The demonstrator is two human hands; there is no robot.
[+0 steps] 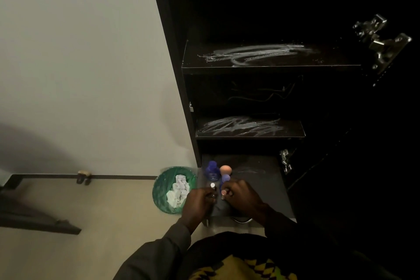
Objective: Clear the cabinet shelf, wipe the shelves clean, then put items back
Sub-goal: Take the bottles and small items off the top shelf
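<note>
Down on the floor at the left, against the pale wall, stands a green bin (176,188) with crumpled white tissues (179,191) lying inside it. Just right of it is the tall dark cabinet (172,52), door swung open, a metal hinge (381,38) gleaming high on the right side.

The person bends over the lowest shelf (268,186). Their left hand (200,200) is curled round a small dark item with a white cap (212,185); what it is I cannot make out in this gloom. Beside it, the right hand (241,193) has its fingers bent down over the shelf's front part, touching a small purple thing (225,178), though whether it truly grips it I cannot tell.

Just behind the hands, at the shelf's left end, a blue bottle (212,169) stands upright, and a peach-coloured sponge (225,168) sits close to its right.

Above, the middle shelf (250,128) and the upper shelf (270,57) both carry pale streaky smears across their dark tops.
</note>
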